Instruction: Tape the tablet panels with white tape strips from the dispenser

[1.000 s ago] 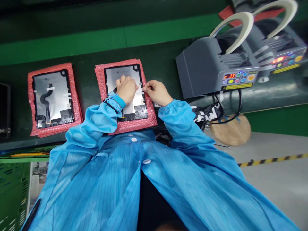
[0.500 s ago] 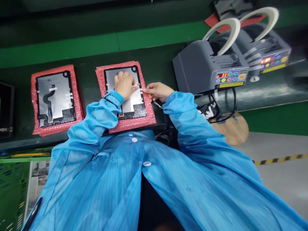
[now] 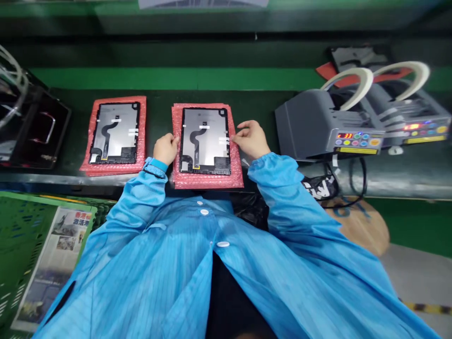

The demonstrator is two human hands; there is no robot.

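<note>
In the middle of the bench a tablet screen assembly (image 3: pixel 212 150) lies back side up, with a dark curved flex cable (image 3: pixel 195 140) and white tape strips (image 3: pixel 223 141) at its right edge. Under it is a stack of pink bubble wrap (image 3: pixel 208 181). My left hand (image 3: pixel 165 149) is closed at the stack's left edge; what its fingertips hold, if anything, is hidden. At the assembly's right edge, my right hand (image 3: pixel 252 140) has thumb and a finger pinched together by the tape strips, other fingers raised. Something too small to name may be between them.
A second screen assembly (image 3: pixel 116 134) lies on pink bubble wrap to the left. Two grey tape dispensers (image 3: pixel 307 125) with white rolls stand at the right. A black machine (image 3: pixel 38 127) is at far left, above a green crate (image 3: pixel 21 235) holding a newspaper (image 3: pixel 52 268).
My left hand has moved off the screen assembly to the left edge of the bubble wrap, uncovering the flex cable. My right hand stays at the right edge. The view has shifted and levelled.
</note>
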